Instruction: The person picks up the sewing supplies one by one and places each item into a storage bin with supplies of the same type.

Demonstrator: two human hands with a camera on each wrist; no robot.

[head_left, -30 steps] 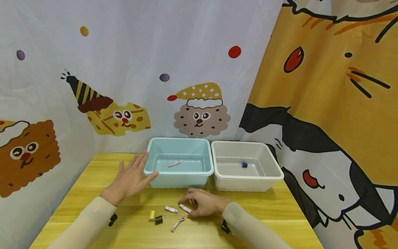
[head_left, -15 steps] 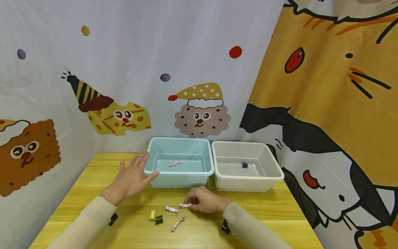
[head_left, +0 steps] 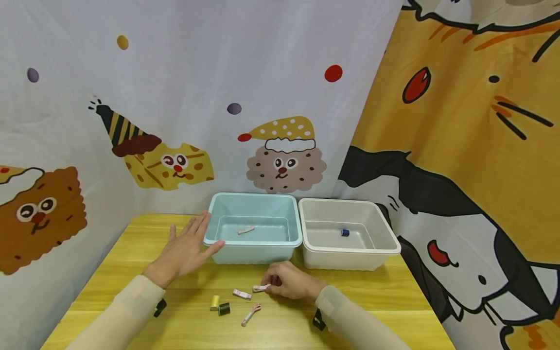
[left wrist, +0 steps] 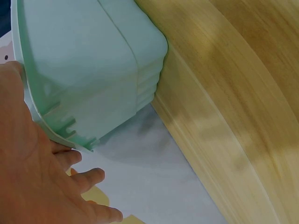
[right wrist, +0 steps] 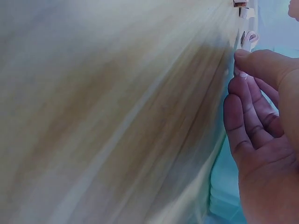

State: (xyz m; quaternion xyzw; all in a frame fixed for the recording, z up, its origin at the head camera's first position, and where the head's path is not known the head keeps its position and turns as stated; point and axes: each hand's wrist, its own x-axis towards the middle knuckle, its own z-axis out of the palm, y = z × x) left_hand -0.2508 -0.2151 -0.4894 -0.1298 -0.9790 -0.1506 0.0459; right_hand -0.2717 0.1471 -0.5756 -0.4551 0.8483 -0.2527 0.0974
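Observation:
My right hand pinches one end of a small folded tape measure between thumb and fingertips, just above or on the table; in the right wrist view its loop sticks out past the thumb. My left hand rests at the left end of the light blue tub, fingers straight and spread, thumb by the front rim. To the left of the right hand lie another tape measure, a pinkish one, a yellow thread spool and a dark green spool.
One folded tape measure lies inside the blue tub. Right beside that tub stands a white tub with a dark blue thread spool in it. A printed curtain hangs behind the wooden table.
My right hand has closed its fingers on the tape measure and turned it from slanted to nearly level. The left hand stays at the blue tub.

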